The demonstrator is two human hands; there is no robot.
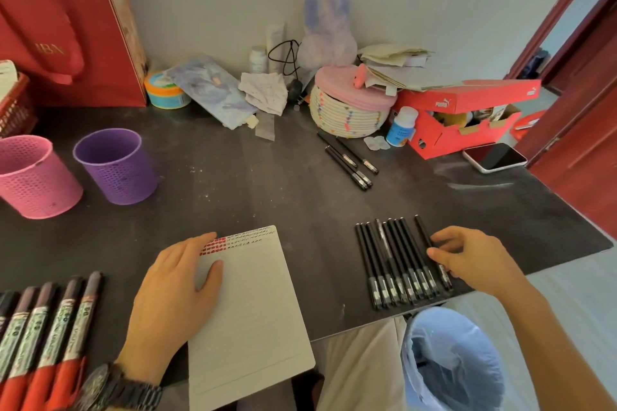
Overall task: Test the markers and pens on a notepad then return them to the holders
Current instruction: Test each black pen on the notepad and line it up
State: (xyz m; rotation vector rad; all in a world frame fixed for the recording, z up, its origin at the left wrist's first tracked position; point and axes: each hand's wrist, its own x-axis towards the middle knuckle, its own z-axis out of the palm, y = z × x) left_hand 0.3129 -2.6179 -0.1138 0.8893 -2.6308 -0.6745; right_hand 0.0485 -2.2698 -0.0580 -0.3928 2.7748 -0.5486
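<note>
The scene is lit softly and evenly, with a warm cast; brighter light is seen at the doorway (567,27) on the far right. Faint shadows are cast on the dark desk (233,183). Straight lines are bowed by wide-angle distortion towards the edges. The plush toy (327,27) is rendered blurred.

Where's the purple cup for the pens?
The purple holder stands on the dark table's left side, right of the pink holder and beyond the notepad.
</note>
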